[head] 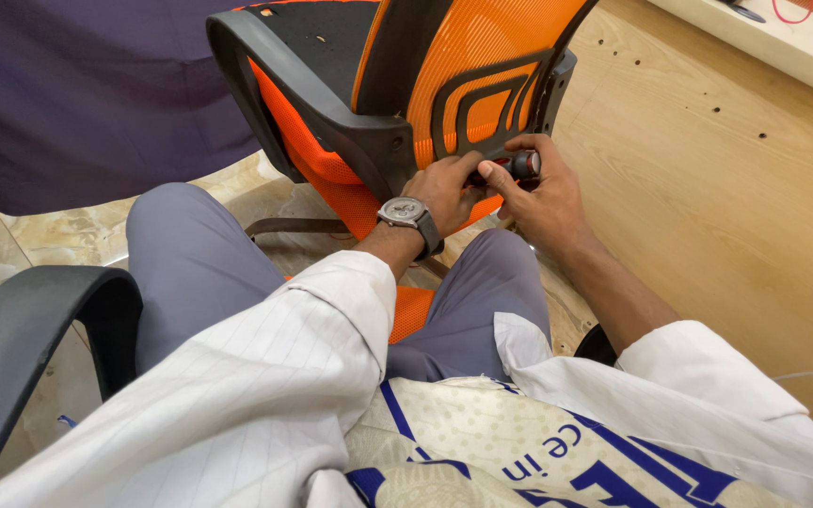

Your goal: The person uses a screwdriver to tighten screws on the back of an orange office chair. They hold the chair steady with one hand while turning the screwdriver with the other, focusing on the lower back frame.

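An orange mesh office chair (482,47) with a grey-black frame and armrest (265,85) stands in front of my knees. My right hand (543,193) grips the red and black handle of a screwdriver (522,166) held against the lower back of the chair. My left hand (444,188), with a wristwatch (406,213) on its wrist, rests at the chair's frame beside the tool, fingers touching its shaft end. The tool's tip is hidden behind my fingers.
I sit on another chair whose dark armrest (21,339) curves at the lower left. A wooden board (726,179) lies to the right. A dark purple cloth (77,94) hangs at the upper left over a marble floor (49,235).
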